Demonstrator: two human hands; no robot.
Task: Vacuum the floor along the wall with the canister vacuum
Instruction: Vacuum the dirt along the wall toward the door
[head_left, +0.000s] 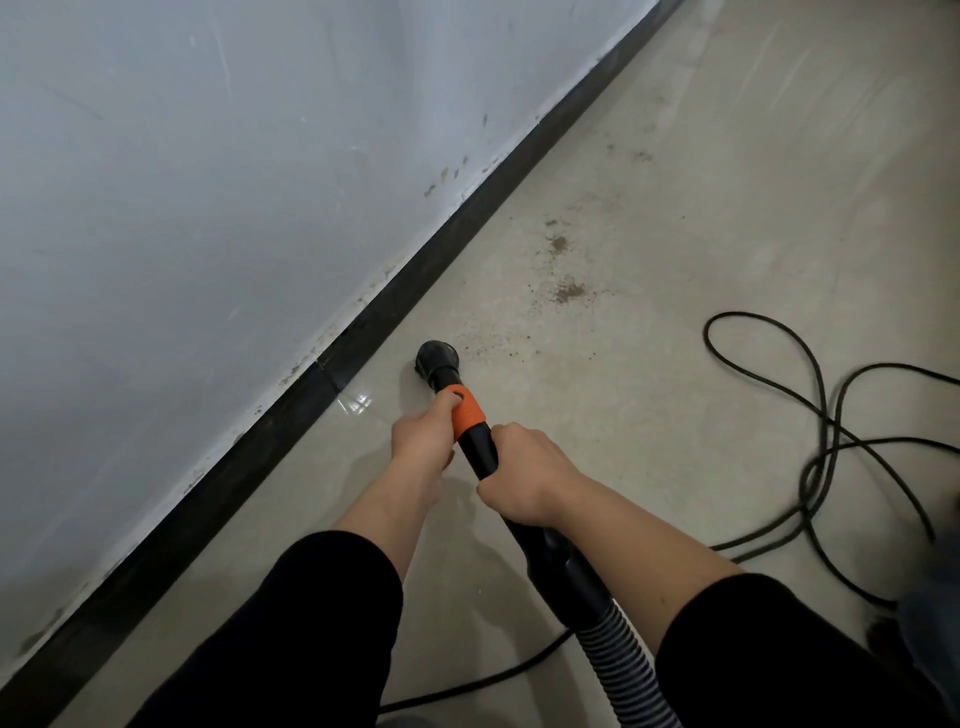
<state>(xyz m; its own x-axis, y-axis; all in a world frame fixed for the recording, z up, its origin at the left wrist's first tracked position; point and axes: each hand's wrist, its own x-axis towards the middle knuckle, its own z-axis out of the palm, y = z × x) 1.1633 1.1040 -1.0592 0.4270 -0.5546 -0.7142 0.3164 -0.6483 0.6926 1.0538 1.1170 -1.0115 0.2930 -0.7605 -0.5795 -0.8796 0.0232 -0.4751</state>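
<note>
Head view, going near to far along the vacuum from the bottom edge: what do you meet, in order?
ribbed hose → right hand gripping the black wand → left hand gripping the orange collar → round nozzle → brown dirt patches

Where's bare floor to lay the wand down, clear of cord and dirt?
Bare floor between the baseboard and the left forearm; another patch between the right hand, gripping the wand, and the cord loops. Crowded: tangled cord at right, dirt ahead of the nozzle, hose and cord low.
</note>
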